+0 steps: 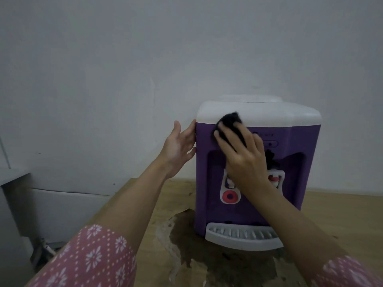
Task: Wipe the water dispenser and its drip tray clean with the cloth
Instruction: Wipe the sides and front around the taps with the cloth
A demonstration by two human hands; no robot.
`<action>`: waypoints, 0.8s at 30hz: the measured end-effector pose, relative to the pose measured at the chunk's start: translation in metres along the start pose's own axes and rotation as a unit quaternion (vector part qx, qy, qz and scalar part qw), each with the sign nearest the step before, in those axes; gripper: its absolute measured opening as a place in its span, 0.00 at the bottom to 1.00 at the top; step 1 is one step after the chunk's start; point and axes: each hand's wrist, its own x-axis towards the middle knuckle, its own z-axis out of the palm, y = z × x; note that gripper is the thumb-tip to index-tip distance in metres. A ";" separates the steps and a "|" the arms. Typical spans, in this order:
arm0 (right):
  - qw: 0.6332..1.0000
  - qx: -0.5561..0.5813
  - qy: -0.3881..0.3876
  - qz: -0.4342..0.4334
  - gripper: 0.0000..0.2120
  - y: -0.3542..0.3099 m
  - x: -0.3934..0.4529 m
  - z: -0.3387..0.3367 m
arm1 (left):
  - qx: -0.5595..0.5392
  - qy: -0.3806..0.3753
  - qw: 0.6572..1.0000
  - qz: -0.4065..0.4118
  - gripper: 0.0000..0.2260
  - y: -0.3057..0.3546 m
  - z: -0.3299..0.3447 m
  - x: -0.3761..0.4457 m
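Purple water dispenser [257, 162] with white top stands on a wooden table [342, 214], against a pale wall [103, 59]. Right hand [242, 156] lies over the upper front panel, fingers spread and fairly straight, pressing a black cloth [230, 125] flat against the body where the purple meets the white. Most of the cloth is hidden under the palm; a dark scrap shows past the thumb side, near the tap recess. Left hand [180, 146] is open, fingers relaxed, fingertips touching the dispenser's left edge; whether it presses or only rests there, cannot tell. Two tap levers partly covered by the right wrist: the left lever [230, 195] shows a red disc, the right one only a sliver of red and white. Small markings on the panel are too blurred to read. Grey drip tray [238, 237] sits at the base front, its right end cut off by the forearm. Dark stain [207, 255] spreads on the table before and under the tray. Pink patterned sleeves [87, 259] show at the bottom edge.
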 end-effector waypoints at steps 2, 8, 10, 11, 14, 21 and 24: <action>0.997 -0.005 0.002 0.074 0.21 -0.011 0.014 0.004 | -0.007 0.000 1.000 0.000 0.29 0.000 -0.002 0.001; 0.989 0.040 -0.116 -0.084 0.18 -0.032 -0.024 0.014 | -0.008 -0.014 1.000 0.001 0.28 0.000 -0.006 0.000; 0.981 0.053 -0.145 -0.118 0.19 -0.029 -0.039 0.006 | 0.011 -0.015 1.000 0.000 0.28 0.000 -0.009 0.001; 0.981 0.057 -0.140 -0.123 0.19 -0.026 -0.038 0.002 | 0.021 -0.013 1.000 -0.004 0.29 0.000 -0.010 0.001; 0.997 0.053 -0.052 -0.029 0.17 -0.009 -0.005 -0.005 | 0.021 -0.017 1.000 -0.006 0.29 -0.003 -0.013 0.003; 0.984 0.048 -0.111 -0.134 0.17 -0.029 -0.017 0.012 | 0.005 -0.020 1.000 -0.004 0.29 -0.006 -0.016 0.002; 0.945 0.070 -0.209 -0.243 0.09 -0.042 -0.047 0.012 | 0.025 -0.023 0.999 -0.005 0.30 -0.005 -0.018 -0.002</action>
